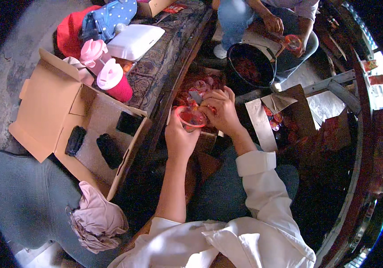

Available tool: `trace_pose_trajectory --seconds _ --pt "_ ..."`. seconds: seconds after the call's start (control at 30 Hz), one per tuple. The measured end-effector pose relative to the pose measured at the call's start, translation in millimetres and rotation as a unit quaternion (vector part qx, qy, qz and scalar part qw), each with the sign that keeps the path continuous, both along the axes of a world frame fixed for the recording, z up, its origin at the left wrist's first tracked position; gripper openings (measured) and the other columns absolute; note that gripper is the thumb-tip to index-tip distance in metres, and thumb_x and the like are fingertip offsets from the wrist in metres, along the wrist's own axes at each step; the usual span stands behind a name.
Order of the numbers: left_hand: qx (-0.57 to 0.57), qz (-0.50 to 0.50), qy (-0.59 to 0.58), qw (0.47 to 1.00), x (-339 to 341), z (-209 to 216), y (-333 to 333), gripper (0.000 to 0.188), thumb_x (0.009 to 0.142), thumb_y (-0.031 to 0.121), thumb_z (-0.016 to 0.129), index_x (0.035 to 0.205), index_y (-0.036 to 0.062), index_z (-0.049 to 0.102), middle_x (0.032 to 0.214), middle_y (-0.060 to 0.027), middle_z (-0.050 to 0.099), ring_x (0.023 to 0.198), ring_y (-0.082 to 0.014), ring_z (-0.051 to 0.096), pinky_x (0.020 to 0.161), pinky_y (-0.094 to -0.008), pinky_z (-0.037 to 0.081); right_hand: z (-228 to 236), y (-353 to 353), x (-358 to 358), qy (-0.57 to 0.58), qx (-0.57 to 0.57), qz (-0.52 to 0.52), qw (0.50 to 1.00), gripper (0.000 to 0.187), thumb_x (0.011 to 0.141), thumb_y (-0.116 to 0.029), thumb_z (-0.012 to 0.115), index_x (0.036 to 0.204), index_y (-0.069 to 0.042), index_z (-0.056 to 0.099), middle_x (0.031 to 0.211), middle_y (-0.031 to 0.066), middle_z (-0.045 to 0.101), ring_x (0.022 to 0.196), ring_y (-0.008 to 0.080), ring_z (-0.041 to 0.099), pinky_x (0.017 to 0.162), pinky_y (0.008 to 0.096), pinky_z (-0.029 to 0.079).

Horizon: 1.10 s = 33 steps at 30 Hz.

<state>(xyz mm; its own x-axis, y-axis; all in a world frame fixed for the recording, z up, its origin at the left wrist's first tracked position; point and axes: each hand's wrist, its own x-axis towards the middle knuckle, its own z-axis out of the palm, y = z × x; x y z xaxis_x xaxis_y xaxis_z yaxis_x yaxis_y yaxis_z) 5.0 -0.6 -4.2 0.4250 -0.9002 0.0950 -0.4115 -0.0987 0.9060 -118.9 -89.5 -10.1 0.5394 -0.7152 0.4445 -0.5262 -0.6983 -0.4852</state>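
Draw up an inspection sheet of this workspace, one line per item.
Surface: patterned bench covering, partly covered by belongings.
Things in hand: red-rimmed clear cup, tilted; contents too blurred to name.
Clutter: open cardboard box with black items inside; white lidded container; pink-topped containers.
Hands: left hand grips the cup; right hand is at its rim, its grip unclear.
Cables: nothing seen.
Surroundings: a co-worker's hand holds another cup near a black bucket.
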Motion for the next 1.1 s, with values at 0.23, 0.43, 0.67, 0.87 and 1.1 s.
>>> trace_pose_trajectory --seconds 0.23,0.43,0.67,0.87,1.1 --pt "-0.019 -0.021 0.049 0.998 2 -11 1 0.05 0.059 0.01 0.072 0.103 0.0001 0.049 0.091 -0.0163 0.061 0.085 -0.0287 0.061 0.074 -0.0348 0.048 -5 -4 -2 0.004 -0.026 -0.001 1.0 0.007 0.067 -0.017 0.067 0.069 -0.012 0.062 0.084 -0.0006 0.06 0.091 0.0163 0.055 0.098 0.0458 0.023" --pt "0.023 -0.049 0.066 0.996 0 6 3 0.051 0.059 0.009 0.07 0.104 -0.0003 0.049 0.091 -0.015 0.062 0.085 -0.0251 0.061 0.075 -0.0333 0.048 -3 -5 -4 0.016 -0.039 -0.009 0.999 0.005 0.068 -0.014 0.065 0.071 -0.012 0.062 0.086 -0.0013 0.06 0.093 0.0163 0.055 0.099 0.0469 0.022" --pt "0.009 -0.078 0.137 0.987 5 -11 3 0.048 0.058 0.006 0.067 0.103 0.0004 0.05 0.091 -0.0115 0.061 0.083 -0.0207 0.061 0.074 -0.0296 0.048 1 -5 1 0.016 -0.088 -0.01 0.996 0.005 0.068 -0.012 0.065 0.07 -0.012 0.062 0.085 -0.0023 0.06 0.093 0.0154 0.055 0.099 0.0463 0.022" --pt "0.021 -0.052 0.187 0.981 -8 4 -1 0.051 0.056 0.002 0.066 0.104 0.0005 0.047 0.095 -0.0116 0.059 0.086 -0.0201 0.059 0.078 -0.0304 0.046 -5 -13 -8 -0.048 0.03 0.0 0.998 0.009 0.067 -0.014 0.066 0.075 -0.009 0.064 0.082 0.0027 0.06 0.088 0.0209 0.055 0.088 0.0373 0.034" --pt "-0.066 -0.018 0.083 0.994 -8 -10 -1 0.059 0.055 0.004 0.069 0.107 -0.0001 0.04 0.104 -0.0154 0.048 0.095 -0.0252 0.053 0.081 -0.0347 0.043 -5 -14 -13 -0.131 0.171 0.067 0.974 0.018 0.064 -0.016 0.071 0.078 -0.005 0.066 0.084 0.0089 0.06 0.084 0.024 0.054 0.078 0.0333 0.039"
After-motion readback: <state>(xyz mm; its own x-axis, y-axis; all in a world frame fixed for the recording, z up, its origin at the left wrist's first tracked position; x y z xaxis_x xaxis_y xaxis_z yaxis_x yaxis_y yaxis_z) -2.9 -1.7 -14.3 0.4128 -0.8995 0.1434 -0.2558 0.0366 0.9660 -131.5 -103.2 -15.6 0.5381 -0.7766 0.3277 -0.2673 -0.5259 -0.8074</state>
